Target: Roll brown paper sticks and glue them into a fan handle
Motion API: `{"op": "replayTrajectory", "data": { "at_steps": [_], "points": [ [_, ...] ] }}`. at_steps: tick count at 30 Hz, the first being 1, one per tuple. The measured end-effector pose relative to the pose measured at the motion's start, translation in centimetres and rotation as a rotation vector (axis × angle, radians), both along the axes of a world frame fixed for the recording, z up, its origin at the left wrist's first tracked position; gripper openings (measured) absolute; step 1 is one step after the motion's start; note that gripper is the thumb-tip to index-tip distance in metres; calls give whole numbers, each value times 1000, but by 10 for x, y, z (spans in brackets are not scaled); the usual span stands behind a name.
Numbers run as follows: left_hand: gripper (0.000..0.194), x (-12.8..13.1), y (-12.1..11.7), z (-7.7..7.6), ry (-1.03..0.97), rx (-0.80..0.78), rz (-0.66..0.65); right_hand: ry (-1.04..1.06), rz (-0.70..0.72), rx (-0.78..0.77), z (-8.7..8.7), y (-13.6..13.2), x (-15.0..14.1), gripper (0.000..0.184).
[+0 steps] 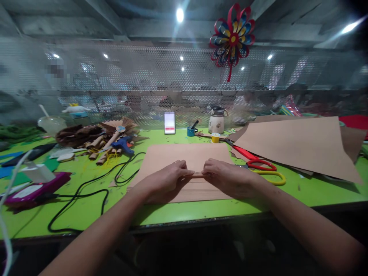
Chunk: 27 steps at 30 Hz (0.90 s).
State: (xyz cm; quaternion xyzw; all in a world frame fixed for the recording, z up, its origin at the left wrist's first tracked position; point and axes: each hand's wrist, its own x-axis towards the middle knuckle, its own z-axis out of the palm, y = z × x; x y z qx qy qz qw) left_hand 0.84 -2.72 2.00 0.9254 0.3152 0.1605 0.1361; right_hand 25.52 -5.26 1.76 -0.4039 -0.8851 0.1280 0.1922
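A sheet of brown paper (186,153) lies flat on the green table, with creased, layered strips along its near part. My left hand (169,178) pinches a narrow fold across the middle of the sheet, thumb and fingers pressed together. Opposite it, my right hand (221,174) grips the same fold, its fingers curled over the paper. A short stretch of the fold shows between the two hands. Just past my right hand lie scissors (263,165) with one red and one yellow handle, their blades partly hidden.
More brown paper (299,145) is piled at right. A blue glue gun (123,145) and rolled paper pieces lie at left, near a black cable (83,186) and a purple power strip (31,189). A phone (169,123), blue cup (191,131), yellow spool (215,138) and jug (217,119) stand behind.
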Motion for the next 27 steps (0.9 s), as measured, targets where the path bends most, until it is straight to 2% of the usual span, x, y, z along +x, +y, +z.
{"op": "replayTrajectory", "data": {
  "at_steps": [5, 11, 14, 21, 24, 27],
  "points": [
    [34, 2, -6, 10, 109, 134, -16, -104, 40, 109, -2, 3, -3, 18],
    [35, 8, -7, 6, 122, 168, -19, -263, 115, 230, -6, 6, -9, 19],
    [36, 10, -6, 2, 84, 170, -5, -304, 110, 260, -7, 9, -10, 19],
    [35, 12, 4, -3, -11, 98, 22, -192, 71, 255, -6, 6, -13, 23],
    [26, 11, 10, 1, 19, 9, 60, -147, 52, 228, -5, 5, -14, 20],
    [29, 10, 14, 1, 62, -8, 93, -100, 32, 179, -4, 4, -13, 13]
  ]
}}
